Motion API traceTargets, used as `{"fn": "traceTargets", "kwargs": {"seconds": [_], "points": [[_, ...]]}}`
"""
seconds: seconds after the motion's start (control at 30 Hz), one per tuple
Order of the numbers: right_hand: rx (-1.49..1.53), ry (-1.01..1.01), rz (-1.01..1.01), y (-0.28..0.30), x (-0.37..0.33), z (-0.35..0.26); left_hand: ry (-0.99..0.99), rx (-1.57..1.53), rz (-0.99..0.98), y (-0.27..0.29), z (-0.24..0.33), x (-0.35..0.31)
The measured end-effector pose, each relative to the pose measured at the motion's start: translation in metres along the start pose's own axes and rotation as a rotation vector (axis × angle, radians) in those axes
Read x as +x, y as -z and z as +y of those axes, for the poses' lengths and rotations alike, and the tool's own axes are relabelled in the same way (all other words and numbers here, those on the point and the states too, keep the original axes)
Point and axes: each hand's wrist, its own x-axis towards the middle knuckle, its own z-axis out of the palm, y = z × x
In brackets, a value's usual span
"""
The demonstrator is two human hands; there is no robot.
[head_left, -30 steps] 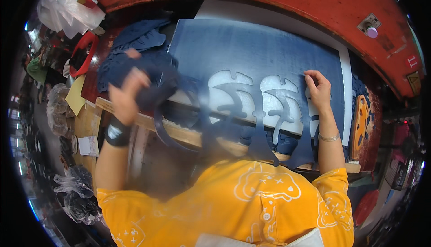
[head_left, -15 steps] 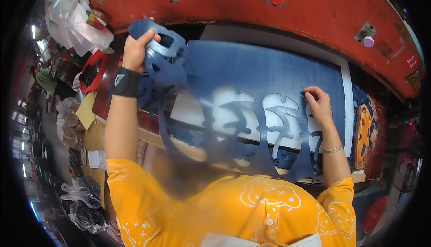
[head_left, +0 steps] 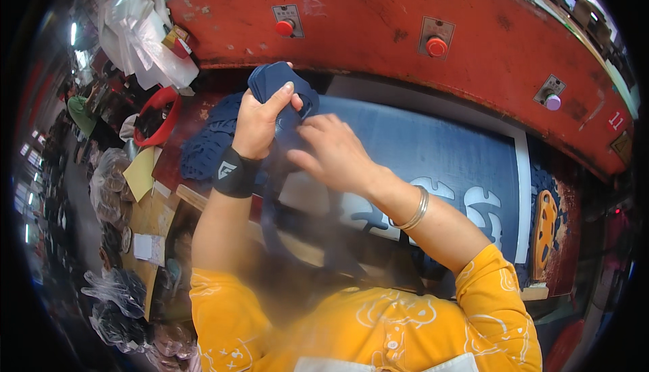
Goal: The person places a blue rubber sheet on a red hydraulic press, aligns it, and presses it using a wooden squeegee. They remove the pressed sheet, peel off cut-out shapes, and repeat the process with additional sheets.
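Observation:
My left hand (head_left: 255,127) is closed around a fanned stack of dark blue cut pieces (head_left: 276,74), its thumb lying on top. Right beside it is my right hand (head_left: 341,150), fingers toward the stack's lower part and thumb spread away from them. I see nothing held in it, and contact with the stack is unclear. Below both hands lies a large blue sheet (head_left: 426,143) on a white board (head_left: 521,199), with curved shapes cut out along its near side. Blurred blue strips hang from the sheet's near edge.
A red machine beam (head_left: 365,24) with push buttons spans the back. Cut blue scraps (head_left: 211,142) heap at the left, near a red ring-shaped object (head_left: 174,116). An orange cutting die (head_left: 543,233) stands at the right. Plastic bags (head_left: 138,34) hang at the back left.
My right hand has moved left from the sheet's right part to beside the stack. My left hand, still gripping blue pieces, sits further right and lower in view. The camera view has shifted.

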Motion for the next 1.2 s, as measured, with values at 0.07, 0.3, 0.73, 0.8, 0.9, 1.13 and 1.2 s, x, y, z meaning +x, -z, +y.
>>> {"fn": "traceTargets", "kwargs": {"seconds": [0.07, 0.3, 0.73, 0.8, 0.9, 1.13, 1.2], "points": [[0.04, -0.01, -0.115, -0.002, -0.002, 0.007, -0.022, 0.003, -0.061, 0.005, -0.009, 0.005], [-0.314, 0.116, -0.073, 0.01, -0.004, 0.005, 0.152, -0.148, 0.153, 0.024, -0.084, 0.039], [0.123, 0.142, -0.561, 0.013, -0.127, 0.024, -0.145, -0.308, 0.656, 0.117, -0.035, 0.133], [0.143, 0.127, -0.547, 0.016, -0.136, 0.014, -0.273, -0.284, 0.681, 0.117, -0.007, 0.149], [0.118, 0.101, -0.744, 0.022, -0.138, 0.005, -0.401, -0.34, 0.732, 0.13, 0.052, 0.168], [0.585, -0.293, -0.519, 0.058, -0.076, 0.023, -0.291, 0.177, -0.113, 0.108, 0.097, 0.121], [0.441, -0.396, -0.418, 0.067, -0.062, 0.028, -0.22, 0.214, -0.233, 0.088, 0.101, 0.1]]}}
